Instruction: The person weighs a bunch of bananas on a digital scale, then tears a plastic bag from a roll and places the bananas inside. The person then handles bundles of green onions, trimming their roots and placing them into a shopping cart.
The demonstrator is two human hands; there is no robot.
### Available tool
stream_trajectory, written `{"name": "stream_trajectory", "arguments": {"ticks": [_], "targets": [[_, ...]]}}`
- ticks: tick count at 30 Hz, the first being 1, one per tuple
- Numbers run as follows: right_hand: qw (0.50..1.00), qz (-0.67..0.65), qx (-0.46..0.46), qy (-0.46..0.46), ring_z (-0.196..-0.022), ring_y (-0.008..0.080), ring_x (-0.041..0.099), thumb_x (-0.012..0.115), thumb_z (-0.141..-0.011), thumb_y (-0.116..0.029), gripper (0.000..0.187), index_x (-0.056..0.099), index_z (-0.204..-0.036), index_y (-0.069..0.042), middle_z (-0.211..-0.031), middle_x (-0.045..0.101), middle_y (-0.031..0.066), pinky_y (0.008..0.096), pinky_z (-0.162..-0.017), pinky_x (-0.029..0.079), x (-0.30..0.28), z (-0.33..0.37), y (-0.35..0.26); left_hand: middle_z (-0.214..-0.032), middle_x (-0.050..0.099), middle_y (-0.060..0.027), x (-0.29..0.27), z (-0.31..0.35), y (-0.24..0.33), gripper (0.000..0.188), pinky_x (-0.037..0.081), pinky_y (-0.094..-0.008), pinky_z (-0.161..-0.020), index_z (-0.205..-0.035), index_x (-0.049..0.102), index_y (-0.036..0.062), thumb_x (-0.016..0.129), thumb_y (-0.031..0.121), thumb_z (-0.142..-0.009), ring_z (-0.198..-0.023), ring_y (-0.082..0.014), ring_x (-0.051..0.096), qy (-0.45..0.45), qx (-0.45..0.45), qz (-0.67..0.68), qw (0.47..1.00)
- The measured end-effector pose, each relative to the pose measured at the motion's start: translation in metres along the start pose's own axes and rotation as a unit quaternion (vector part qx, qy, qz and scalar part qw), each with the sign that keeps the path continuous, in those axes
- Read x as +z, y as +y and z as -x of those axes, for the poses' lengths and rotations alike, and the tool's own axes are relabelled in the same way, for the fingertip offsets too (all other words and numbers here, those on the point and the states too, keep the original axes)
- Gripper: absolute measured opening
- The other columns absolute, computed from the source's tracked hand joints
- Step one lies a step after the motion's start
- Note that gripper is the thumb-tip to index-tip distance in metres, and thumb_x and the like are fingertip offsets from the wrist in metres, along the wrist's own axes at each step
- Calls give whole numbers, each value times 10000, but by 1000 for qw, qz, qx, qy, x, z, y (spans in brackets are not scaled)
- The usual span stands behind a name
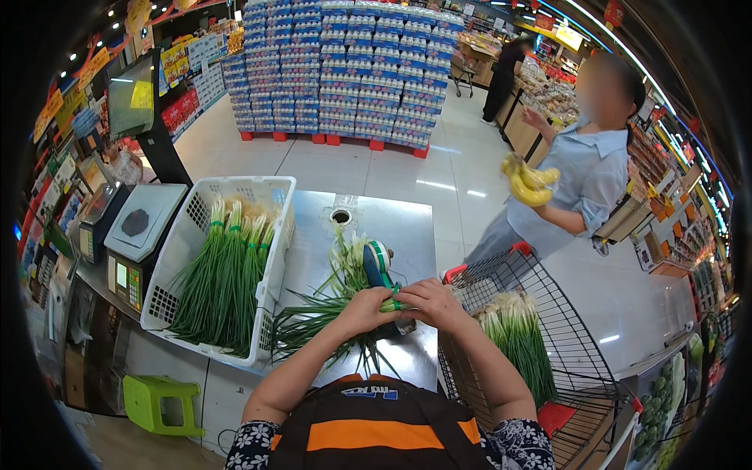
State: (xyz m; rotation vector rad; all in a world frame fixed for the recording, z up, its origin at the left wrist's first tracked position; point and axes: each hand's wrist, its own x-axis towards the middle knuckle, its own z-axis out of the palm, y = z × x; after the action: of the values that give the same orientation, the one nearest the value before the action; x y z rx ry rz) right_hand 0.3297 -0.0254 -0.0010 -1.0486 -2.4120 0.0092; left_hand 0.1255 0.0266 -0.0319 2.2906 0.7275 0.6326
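Observation:
Over the steel table, my left hand [365, 310] is closed around a bunch of green onions [313, 319], whose leaves fan out to the left. My right hand [435, 304] meets it from the right, fingers closed on the same bunch by a strip of green tape. Right behind my hands stands a dark blue tape dispenser [376, 266] with a roll of green-and-white tape. Loose scraps of leaf and stalk [338, 262] lie beside it. What my fingertips pinch is partly hidden.
Left on the table stands a white crate [283, 227] of tied green onions, beside a scale [145, 223]. A wire shopping cart [576, 313] with more green onions adjoins the right side. Beyond it, a person [576, 164] holds bananas [531, 180]. A green stool [163, 403] sits lower left.

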Motion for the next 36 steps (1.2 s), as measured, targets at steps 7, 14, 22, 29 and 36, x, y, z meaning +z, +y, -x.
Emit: {"name": "stream_trajectory", "arguments": {"ticks": [7, 14, 22, 29, 36], "targets": [[994, -83, 33, -68, -871, 259, 582, 705, -706, -238, 359, 611, -1021, -92, -932, 611, 52, 371, -745, 452, -2, 11, 0, -855, 625, -203, 19, 20, 23, 678, 500, -435, -650, -1289, 314, 105, 696, 306, -765, -762, -404, 611, 51, -58, 35, 996], [985, -54, 70, -149, -720, 307, 606, 690, -738, -309, 329, 584, -930, -64, -779, 588, 79, 394, -614, 477, -30, 34, -21, -787, 618, -147, 47, 43, 57, 291, 497, -355, -627, -914, 589, 26, 728, 218, -746, -718, -305, 626, 103, -50, 51, 992], [826, -245, 220, -458, -706, 300, 631, 560, -807, -595, 602, 648, -921, -10, -739, 648, 162, 387, -665, 476, 3, 83, 0, -673, 616, -186, 91, 56, 67, 509, 482, -384, -602, -746, 646, -50, 637, 457, -790, -635, -307, 622, -77, -277, 104, 952], [901, 10, 140, -410, -850, 299, 625, 640, -714, -591, 603, 607, -1004, -63, -844, 638, 135, 393, -706, 480, 15, 78, 2, -767, 634, -78, 124, 52, -31, 462, 518, -279, -491, -956, 621, -10, 652, 432, -825, -614, -163, 634, -188, -433, 532, 703], [901, 2, 111, -419, -694, 271, 648, 686, -696, -524, 506, 659, -863, -48, -764, 654, 126, 399, -676, 494, 28, 74, 11, -859, 642, -166, 116, 53, -24, 428, 515, -394, -699, -1049, 591, 3, 553, 399, -892, -745, -273, 638, -145, -325, 296, 886]]}}
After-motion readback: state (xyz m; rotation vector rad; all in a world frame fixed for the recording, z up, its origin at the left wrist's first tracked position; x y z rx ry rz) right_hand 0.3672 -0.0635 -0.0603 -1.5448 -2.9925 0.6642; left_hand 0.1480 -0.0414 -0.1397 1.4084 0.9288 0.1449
